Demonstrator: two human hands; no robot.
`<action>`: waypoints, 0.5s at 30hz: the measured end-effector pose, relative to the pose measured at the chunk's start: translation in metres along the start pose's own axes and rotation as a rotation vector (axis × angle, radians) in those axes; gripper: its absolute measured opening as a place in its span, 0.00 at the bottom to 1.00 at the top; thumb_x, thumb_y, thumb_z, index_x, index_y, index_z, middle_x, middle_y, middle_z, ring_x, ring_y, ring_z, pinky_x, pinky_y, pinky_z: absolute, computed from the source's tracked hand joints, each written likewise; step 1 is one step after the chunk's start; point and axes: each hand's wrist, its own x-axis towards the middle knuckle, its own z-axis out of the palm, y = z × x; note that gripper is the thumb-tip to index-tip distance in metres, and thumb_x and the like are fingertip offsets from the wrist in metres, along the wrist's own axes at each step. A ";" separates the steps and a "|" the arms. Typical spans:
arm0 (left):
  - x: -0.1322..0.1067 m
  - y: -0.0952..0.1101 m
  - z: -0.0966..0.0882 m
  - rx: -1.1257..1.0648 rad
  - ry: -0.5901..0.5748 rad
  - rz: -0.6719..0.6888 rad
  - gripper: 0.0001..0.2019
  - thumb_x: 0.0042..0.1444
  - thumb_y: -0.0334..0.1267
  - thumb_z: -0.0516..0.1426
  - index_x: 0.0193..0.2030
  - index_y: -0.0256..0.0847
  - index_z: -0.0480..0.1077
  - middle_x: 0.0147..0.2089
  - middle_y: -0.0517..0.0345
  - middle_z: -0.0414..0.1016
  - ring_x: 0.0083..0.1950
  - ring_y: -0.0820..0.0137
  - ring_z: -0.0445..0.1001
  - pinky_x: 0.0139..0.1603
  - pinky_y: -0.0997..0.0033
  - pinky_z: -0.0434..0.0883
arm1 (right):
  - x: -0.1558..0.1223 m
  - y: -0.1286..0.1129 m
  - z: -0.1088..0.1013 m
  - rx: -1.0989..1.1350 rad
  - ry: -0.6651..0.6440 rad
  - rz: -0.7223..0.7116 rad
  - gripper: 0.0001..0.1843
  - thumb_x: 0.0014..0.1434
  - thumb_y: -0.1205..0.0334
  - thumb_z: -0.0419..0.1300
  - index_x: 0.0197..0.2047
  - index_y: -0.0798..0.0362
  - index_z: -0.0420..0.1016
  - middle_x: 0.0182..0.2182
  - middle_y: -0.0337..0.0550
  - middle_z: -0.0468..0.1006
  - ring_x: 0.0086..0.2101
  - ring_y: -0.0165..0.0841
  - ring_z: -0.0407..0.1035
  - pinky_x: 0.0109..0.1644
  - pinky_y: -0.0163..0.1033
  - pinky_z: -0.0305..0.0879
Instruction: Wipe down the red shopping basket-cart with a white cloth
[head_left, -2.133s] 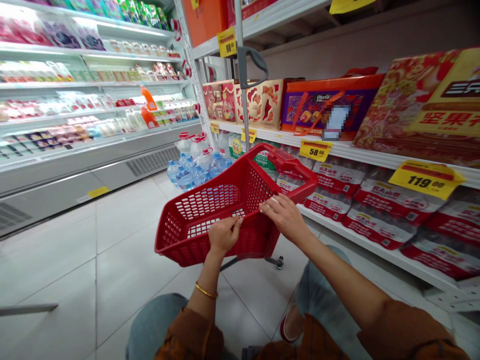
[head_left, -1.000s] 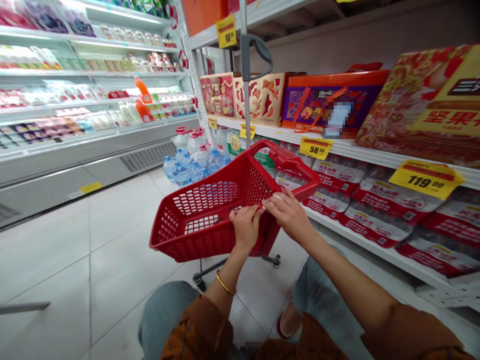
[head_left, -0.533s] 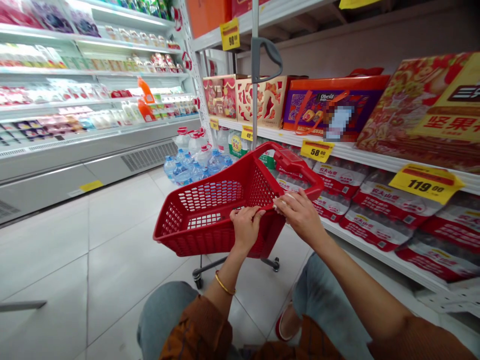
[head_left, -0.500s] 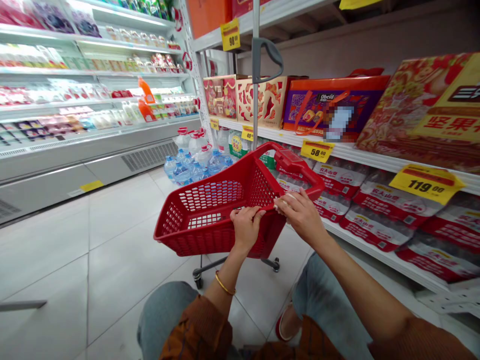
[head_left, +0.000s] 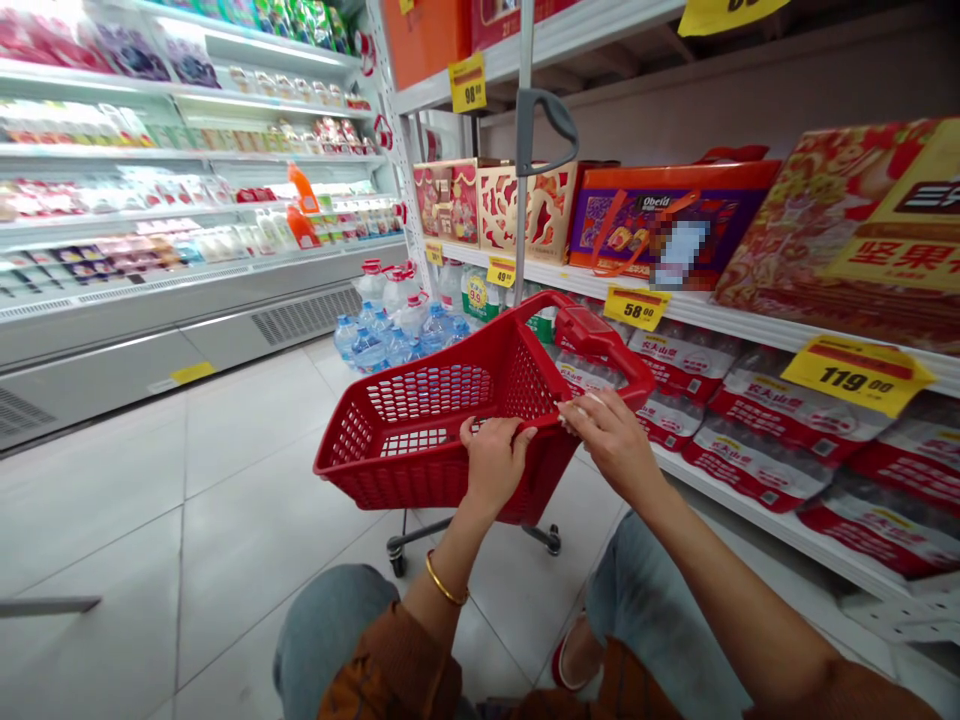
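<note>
A red plastic shopping cart [head_left: 420, 480] on grey legs with black casters stands on the tiles in front of my knees. Its perforated basket appears to hold nothing. My left hand [head_left: 495, 460] is closed over the near rim of the basket, fingers curled inside and the thumb along the edge. Close by, my right hand [head_left: 611, 435] grips the same rim near the corner below the red handle [head_left: 600, 335]. Both forearms reach forward from brown sleeves, and a gold bangle circles my left wrist.
Store shelves [head_left: 750, 315] with gift boxes and price tags run along the right; packs of bottled water [head_left: 690, 410] sit beneath. Large water bottles [head_left: 405, 330] stand on the floor beyond the cart. A refrigerated display [head_left: 247, 310] lines the left. A grey pole [head_left: 523, 240] carries a grey loop.
The whole view has shifted slightly, so things appear a little lower and farther right. Both hands keep their hold on the cart's rim.
</note>
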 end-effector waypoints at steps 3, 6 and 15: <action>-0.001 0.013 0.004 -0.010 -0.011 0.100 0.12 0.66 0.39 0.49 0.52 0.45 0.70 0.53 0.54 0.77 0.55 0.64 0.72 0.64 0.52 0.51 | 0.001 -0.002 0.001 -0.017 -0.008 0.007 0.17 0.66 0.70 0.51 0.55 0.55 0.73 0.47 0.50 0.76 0.49 0.40 0.65 0.62 0.53 0.60; -0.002 0.022 0.014 -0.054 -0.024 0.154 0.16 0.67 0.36 0.47 0.58 0.43 0.65 0.58 0.51 0.73 0.59 0.65 0.69 0.61 0.56 0.57 | 0.002 -0.008 0.005 -0.022 -0.009 -0.005 0.16 0.66 0.69 0.51 0.54 0.57 0.73 0.46 0.52 0.76 0.49 0.40 0.65 0.62 0.52 0.61; 0.005 0.019 0.025 -0.116 -0.013 0.060 0.12 0.67 0.36 0.47 0.48 0.42 0.71 0.47 0.54 0.77 0.48 0.66 0.71 0.48 0.63 0.63 | 0.005 -0.020 0.012 -0.031 0.026 -0.014 0.16 0.64 0.71 0.53 0.54 0.59 0.73 0.46 0.53 0.77 0.50 0.42 0.65 0.62 0.53 0.61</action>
